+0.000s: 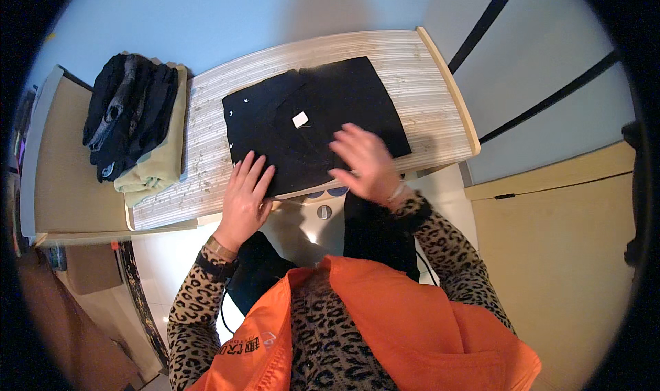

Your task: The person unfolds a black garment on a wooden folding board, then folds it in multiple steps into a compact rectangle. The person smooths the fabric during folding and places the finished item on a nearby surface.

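A black garment (309, 97) lies flat on the table, with a small white tag (300, 119) near its middle and small white marks along its left side. My left hand (247, 200) rests with spread fingers on the garment's near left corner, the thumb at the table's front edge. Over the near right part of the cloth is my right hand (363, 164), slightly blurred, its fingers apart and nothing held. Whether it touches the cloth I cannot tell.
Folded dark clothes (131, 117) lie on a folded pale yellow-green cloth (149, 179) at the table's left. The striped table top (412, 86) has a raised wooden edge (448, 92) at right. A wooden cabinet (557, 257) stands at the right.
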The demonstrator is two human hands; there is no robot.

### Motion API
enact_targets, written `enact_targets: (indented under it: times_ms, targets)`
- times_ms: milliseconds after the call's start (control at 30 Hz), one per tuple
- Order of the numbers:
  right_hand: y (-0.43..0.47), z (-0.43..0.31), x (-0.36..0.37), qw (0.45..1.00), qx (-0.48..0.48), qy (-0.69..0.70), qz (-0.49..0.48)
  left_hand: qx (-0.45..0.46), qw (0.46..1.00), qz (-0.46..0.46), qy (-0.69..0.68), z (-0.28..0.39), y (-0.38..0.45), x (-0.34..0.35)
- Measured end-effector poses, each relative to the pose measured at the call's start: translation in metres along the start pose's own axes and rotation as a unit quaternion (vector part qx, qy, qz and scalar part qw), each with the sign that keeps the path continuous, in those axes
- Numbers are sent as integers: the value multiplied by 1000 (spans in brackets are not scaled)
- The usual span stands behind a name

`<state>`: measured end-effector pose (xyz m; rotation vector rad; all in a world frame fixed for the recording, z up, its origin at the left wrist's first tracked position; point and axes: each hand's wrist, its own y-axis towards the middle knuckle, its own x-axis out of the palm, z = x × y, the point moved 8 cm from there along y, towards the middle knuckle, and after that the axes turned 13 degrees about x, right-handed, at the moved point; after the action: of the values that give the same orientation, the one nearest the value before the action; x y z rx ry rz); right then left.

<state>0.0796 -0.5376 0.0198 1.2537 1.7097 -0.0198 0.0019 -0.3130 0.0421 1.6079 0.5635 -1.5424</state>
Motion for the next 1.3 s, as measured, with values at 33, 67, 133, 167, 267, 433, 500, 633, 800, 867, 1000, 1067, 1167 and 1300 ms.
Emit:
enact_targets:
  times_ms: [33, 67, 133, 167, 267, 433, 500, 633, 800, 867, 1000, 1067, 1167, 1300]
  targets:
    - [-6, 18, -9, 998, 42, -49, -10, 8, 1000, -4, -10, 0, 5, 4]
    - [-12, 34, -19, 995, 61, -81, -21, -21, 998, -23, -56, -7, 7, 12]
    - [-23, 58, -35, 991, 94, -84, -43, -16, 999, -22, -46, -10, 11, 18]
    - [-28, 67, -40, 990, 100, -84, -53, -20, 999, -21, -43, -13, 12, 21]
    - [-35, 79, -46, 989, 78, -81, -93, -16, 999, -34, -37, -17, 8, 27]
    - [-37, 79, -56, 995, 45, -74, -53, -17, 999, -19, -22, -18, 5, 27]
    - [-37, 82, -54, 993, 70, -78, -57, -22, 999, -29, -24, -19, 6, 28]
    - [-39, 85, -55, 995, 94, -41, -20, -29, 989, -30, -143, -30, 4, 19]
    - [-38, 88, -55, 994, 96, -50, -5, -202, 597, 224, -743, -71, -9, 7]
    - [-37, 90, -56, 995, 98, -32, -7, -215, 467, 273, -813, -73, -11, 12]
    - [-35, 91, -59, 995, 99, -10, -6, -234, 344, 335, -845, -77, -16, 28]
    - [-33, 92, -60, 994, 107, -21, 0, -232, 329, 349, -846, -80, -19, 33]
    - [-33, 95, -56, 992, 115, -48, -1, -235, 344, 347, -840, -86, -22, 38]
    - [-37, 104, -58, 986, 151, -54, 35, -240, 368, 338, -832, -85, -22, 37]
